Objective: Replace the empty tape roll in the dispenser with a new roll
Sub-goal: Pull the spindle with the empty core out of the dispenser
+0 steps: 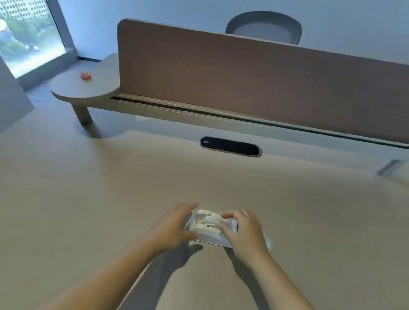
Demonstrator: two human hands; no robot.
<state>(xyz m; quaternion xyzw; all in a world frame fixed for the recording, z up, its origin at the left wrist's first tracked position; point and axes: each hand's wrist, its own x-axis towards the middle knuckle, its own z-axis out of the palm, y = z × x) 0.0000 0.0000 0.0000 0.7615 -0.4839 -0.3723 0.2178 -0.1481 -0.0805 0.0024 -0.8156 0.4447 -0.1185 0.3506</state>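
Observation:
A white tape dispenser (208, 232) stands on the beige desk (72, 205) between my two hands. A pale roll (210, 220) sits in its middle slot. My left hand (174, 227) wraps the dispenser's left end, thumb on the near side and fingers over the far side. My right hand (243, 233) covers the right end, with fingertips pinching at the roll's right edge. Whether the roll has tape on it cannot be made out.
A raised shelf (86, 89) with a brown divider panel (265, 86) runs across the back of the desk. A black oval cable port (230, 146) lies beneath it. A small red object (85, 76) rests on the shelf's round left end. A chair back (263, 27) shows behind the panel.

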